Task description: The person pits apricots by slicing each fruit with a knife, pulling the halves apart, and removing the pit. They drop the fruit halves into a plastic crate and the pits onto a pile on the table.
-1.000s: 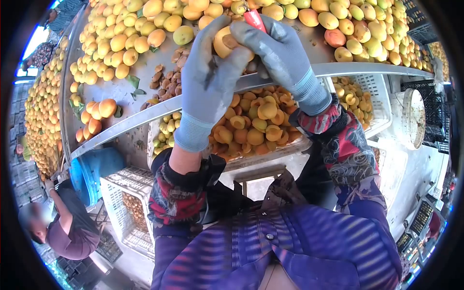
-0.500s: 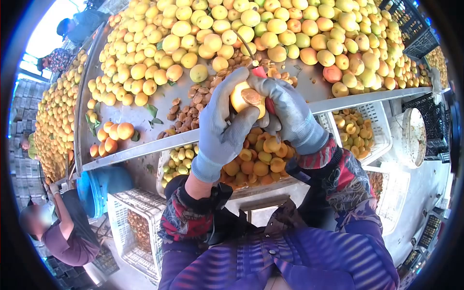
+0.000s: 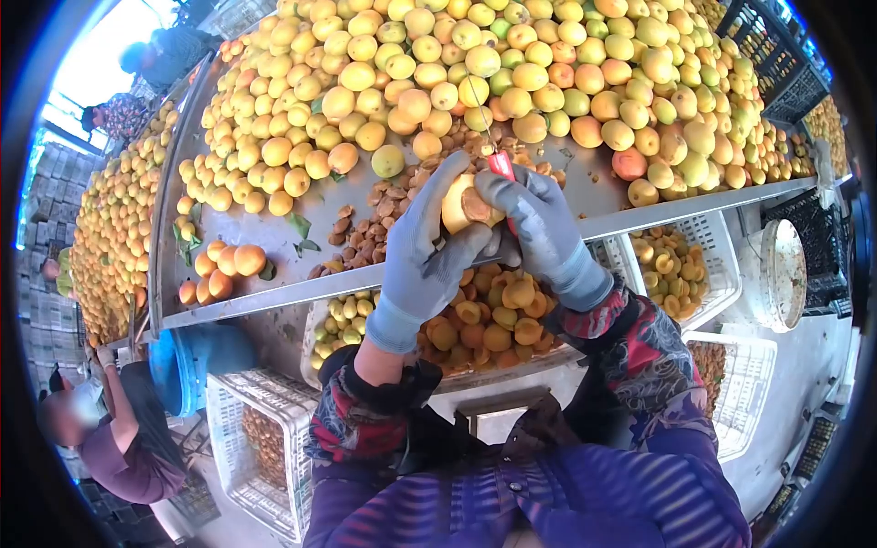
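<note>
My left hand (image 3: 418, 245), in a grey-coated glove, is closed around an apricot (image 3: 454, 205). The fruit is split, and a brown patch that looks like the pit (image 3: 477, 206) shows on the side facing me. Against the fruit from the right, my gloved right hand (image 3: 548, 224) grips a red-handled tool (image 3: 501, 165). Its thin metal shaft points up and away over the table. Both hands are close together above the table's front edge (image 3: 356, 281). Beneath them, a crate holds split apricots (image 3: 493, 320).
Whole apricots (image 3: 365, 82) cover the back of the metal table, with loose brown pits (image 3: 370, 224) nearer me. White crates (image 3: 256, 388) and a blue bin (image 3: 196, 361) stand below left. More crates and a white bucket (image 3: 784, 274) are at right. Another person (image 3: 128, 447) works at far left.
The apricot has turned slightly in my left hand, and its brown patch looks different. The tool's shaft now stands straighter. The whole view has shifted a little.
</note>
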The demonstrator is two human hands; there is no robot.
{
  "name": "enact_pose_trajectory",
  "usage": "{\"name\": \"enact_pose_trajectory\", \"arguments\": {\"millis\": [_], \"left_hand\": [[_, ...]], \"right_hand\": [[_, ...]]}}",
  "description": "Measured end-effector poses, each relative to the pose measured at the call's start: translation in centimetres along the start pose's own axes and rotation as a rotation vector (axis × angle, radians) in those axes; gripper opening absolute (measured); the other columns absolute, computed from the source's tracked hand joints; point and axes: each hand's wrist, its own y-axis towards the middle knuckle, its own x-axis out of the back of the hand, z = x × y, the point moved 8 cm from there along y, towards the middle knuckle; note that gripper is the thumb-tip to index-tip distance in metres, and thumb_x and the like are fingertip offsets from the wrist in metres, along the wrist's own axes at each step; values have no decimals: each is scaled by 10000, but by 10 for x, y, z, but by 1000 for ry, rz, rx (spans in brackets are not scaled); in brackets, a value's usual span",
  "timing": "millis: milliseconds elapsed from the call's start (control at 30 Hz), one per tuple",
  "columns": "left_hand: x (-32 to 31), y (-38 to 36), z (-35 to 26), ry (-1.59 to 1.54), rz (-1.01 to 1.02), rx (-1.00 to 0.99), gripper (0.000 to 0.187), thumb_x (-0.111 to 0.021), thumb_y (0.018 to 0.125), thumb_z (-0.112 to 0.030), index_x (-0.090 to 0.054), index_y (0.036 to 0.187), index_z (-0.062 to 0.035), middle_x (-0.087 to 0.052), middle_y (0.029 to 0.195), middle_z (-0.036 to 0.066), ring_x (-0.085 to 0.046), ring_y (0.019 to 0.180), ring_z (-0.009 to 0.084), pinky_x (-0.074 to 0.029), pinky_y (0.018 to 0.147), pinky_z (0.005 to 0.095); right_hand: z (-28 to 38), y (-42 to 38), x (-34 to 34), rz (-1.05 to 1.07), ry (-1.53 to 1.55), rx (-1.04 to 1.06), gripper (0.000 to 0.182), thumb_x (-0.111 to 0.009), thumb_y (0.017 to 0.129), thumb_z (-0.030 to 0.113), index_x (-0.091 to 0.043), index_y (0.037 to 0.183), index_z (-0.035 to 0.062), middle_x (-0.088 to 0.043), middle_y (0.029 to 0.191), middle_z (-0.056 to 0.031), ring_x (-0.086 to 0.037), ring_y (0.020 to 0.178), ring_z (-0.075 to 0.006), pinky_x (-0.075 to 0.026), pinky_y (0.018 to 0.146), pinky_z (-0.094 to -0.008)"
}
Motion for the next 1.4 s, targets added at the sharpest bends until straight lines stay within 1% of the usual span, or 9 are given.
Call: {"name": "enact_pose_trajectory", "arguments": {"millis": [100,200,567,667,733,1033,1167,1333,1400], "left_hand": [[0,-3,-4,-40,28,68,597,-647,822,-62,-401,1360,17,-588,1159,150,-584,1021,181,-455,898,287],[-1,-2,-3,-14,-8,-25,565,-614,832,-60,-411,1354,16,-581,1115,124,-579,945,150,-463,869,271],[-10,-5,29,-616,-149,413,600,-575,775,45,-418,1351,-6,-540,1159,81,-563,933,129,-475,783,247],[3,2,16,-5,-102,127,555,-639,760,3,-490,1294,-15,-555,1130,98,-576,950,158,-490,768,271],[7,3,1,327,-119,-81,489,-681,740,-22,-562,1215,-24,-571,1106,128,-597,937,189,-500,748,284],[23,-2,9,382,-104,-2,412,-687,726,-71,-608,1127,-17,-623,905,145,-628,774,261,-505,714,319],[14,-8,-3,728,-63,-195,466,-684,756,-141,-575,1186,0,-642,1013,183,-634,872,326,-498,773,374],[15,-15,21,699,-87,-13,471,-605,791,-74,-524,1247,13,-635,986,191,-625,862,316,-488,787,351],[8,-13,20,675,-115,-14,458,-575,802,-57,-519,1252,12,-633,984,191,-626,853,312,-488,779,354]], "right_hand": [[25,-9,-7,71,-174,425,317,-585,888,357,-604,849,42,-548,571,-22,-478,396,-91,-340,336,-217],[-13,-3,8,-31,20,-191,311,-532,919,344,-595,956,42,-510,561,-7,-387,361,-85,-291,348,-204],[7,16,22,-187,-363,264,258,-564,920,283,-603,861,35,-548,606,-2,-484,459,-48,-363,389,-206],[18,11,14,-127,-433,394,248,-573,920,272,-614,898,28,-517,632,27,-491,539,-20,-386,432,-194],[7,8,10,-53,-250,90,241,-582,914,265,-608,929,26,-524,647,32,-512,571,-24,-405,452,-194],[-10,6,-8,86,-171,32,198,-617,888,241,-584,953,57,-583,781,-21,-586,635,-86,-469,541,-230],[0,6,-8,62,-678,529,393,-647,872,353,-529,1120,71,-613,861,-96,-637,741,-154,-507,587,-257],[-6,-5,-8,178,-381,42,373,-633,867,369,-515,1044,62,-619,874,-151,-634,863,-276,-481,753,-373],[-14,4,-6,115,-373,165,359,-626,870,353,-512,1043,61,-617,865,-157,-635,850,-284,-481,747,-370]]}}
